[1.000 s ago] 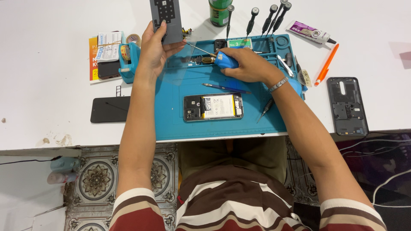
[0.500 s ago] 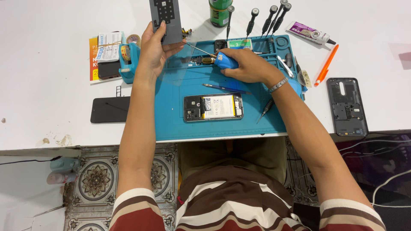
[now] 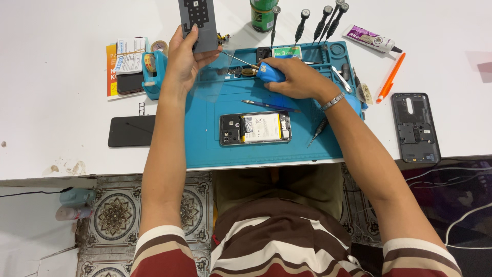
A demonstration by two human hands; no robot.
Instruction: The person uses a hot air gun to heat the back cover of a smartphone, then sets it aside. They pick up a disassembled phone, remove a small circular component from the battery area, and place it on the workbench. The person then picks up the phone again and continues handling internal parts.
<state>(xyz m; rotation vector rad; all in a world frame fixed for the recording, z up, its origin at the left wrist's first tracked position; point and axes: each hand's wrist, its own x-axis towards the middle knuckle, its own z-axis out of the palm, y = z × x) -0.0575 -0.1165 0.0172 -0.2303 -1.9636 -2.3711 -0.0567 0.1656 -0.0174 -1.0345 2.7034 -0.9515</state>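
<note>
Head view: left hand [image 3: 182, 59] clamped on grey phone plate [image 3: 198, 20]; right hand [image 3: 300, 77] gripping blue-handled screwdriver [image 3: 269, 73] over blue mat [image 3: 215, 146], opened phone [image 3: 255, 127] below.

Bright, even overhead light; the white surface [image 3: 61, 133] nearly washes out. Shadows are soft and short. Focus is sharp, with slight wide-angle bending at the edges.

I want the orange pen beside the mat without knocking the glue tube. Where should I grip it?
Grip the orange pen at mid-barrel, coming from its right side. It lies flat and slanted on the white table, with the glue tube near its upper end and the blue mat at its lower left.
</note>
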